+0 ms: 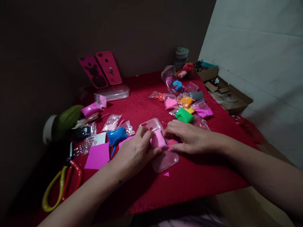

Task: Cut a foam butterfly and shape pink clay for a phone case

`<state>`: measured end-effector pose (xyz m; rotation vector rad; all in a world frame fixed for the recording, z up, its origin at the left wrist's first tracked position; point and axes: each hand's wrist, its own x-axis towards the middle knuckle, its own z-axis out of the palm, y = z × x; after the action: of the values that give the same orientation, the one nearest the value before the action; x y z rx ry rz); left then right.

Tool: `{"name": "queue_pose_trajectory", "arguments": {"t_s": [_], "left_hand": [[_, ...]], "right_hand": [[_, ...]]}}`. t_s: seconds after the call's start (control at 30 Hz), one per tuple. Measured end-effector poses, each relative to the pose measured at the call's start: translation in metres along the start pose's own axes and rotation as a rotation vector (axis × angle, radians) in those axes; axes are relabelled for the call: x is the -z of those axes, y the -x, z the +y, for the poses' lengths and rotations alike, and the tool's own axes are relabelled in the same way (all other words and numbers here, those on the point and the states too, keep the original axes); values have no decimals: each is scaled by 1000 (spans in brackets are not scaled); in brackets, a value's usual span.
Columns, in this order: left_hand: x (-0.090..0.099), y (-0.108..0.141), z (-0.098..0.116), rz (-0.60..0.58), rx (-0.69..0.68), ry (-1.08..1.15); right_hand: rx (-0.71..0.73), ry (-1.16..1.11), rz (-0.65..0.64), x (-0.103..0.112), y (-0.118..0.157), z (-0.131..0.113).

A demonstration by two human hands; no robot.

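A clear phone case lies on the red cloth between my hands. Over its middle is a packet of light pink clay, and my left hand has its fingers curled round the packet's left side. My right hand is at the case's right edge, its fingers bent round a small pink piece with orange marks. A blue clay packet and a magenta sheet are left of my left hand. Beyond my right hand is a green clay packet.
Scissors with yellow and red handles lie at the left. Two decorated pink cases lean on the back wall. More clay packets are at the right rear, near a bottle. Cardboard boxes stand beyond the right edge.
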<state>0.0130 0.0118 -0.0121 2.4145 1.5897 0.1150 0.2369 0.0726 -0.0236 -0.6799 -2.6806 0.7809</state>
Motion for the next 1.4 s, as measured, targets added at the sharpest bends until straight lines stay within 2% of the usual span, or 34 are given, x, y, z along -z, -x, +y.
{"name": "queue_pose_trajectory", "arguments": {"t_s": [0.2,0.33,0.47,0.63,0.8,0.9,1.03,1.3,1.4], "left_hand": [[0,0,1,-3,0,-43],[-1,2,1,7,-9,-68],[-3,3,0,52,-20,-96],[-3,4,-1,53,-40,-92],[-1,2,-1,40,-42,-99],[0,0,-2,2,-3,-70],[-2,-2,-6,11,19,-32],[-2,1,-12,191,-10,136],[-2,2,-11,129,6,170]], "right_hand": [[-23,-99,2,5,0,0],[-66,-197,54,8,-3,2],[-95,-183,117,7,-4,5],[-31,-93,157,5,-5,5],[60,-39,238,0,-3,-5],[58,-21,197,-6,-2,-9],[31,-16,129,-12,-2,-10],[3,-3,103,-10,-4,-12],[5,6,109,-12,-5,-11]]}}
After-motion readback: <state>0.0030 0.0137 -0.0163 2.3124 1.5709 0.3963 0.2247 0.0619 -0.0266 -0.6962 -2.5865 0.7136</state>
